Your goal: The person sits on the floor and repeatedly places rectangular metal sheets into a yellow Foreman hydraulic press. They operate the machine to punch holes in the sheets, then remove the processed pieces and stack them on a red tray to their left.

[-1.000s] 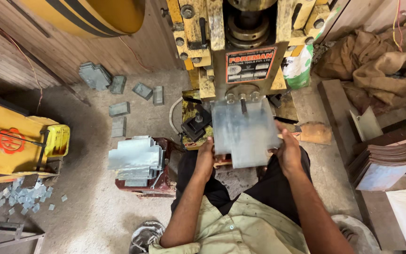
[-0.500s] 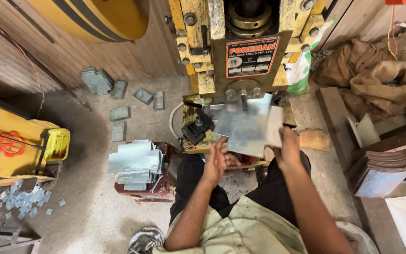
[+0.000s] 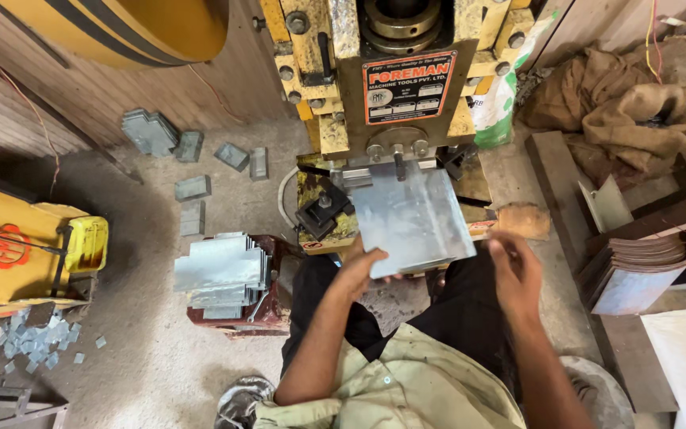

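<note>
Metal sheet (image 3: 410, 218) in left hand (image 3: 359, 266), far edge under press (image 3: 395, 87).

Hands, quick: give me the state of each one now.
Left hand: closed on the near edge of the metal sheet, holding it at the press.
Right hand: off the sheet, fingers curled, holding nothing visible.
</note>
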